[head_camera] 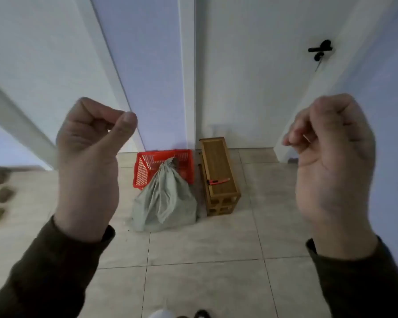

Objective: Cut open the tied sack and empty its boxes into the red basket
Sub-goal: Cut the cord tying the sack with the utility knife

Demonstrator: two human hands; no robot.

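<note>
head view shows the grey sack (164, 198) tied and uncut on the far floor against the red basket (147, 168), a red cutter (217, 180) untouched on the wooden stand (218, 171), left hand (87, 157) and right hand (333, 157) raised, curled, gripping nothing.

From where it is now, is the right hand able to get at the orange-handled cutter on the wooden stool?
Probably yes: the right hand is empty, and the orange-handled cutter lies uncovered on the wooden stool, though the person must step closer.
</note>
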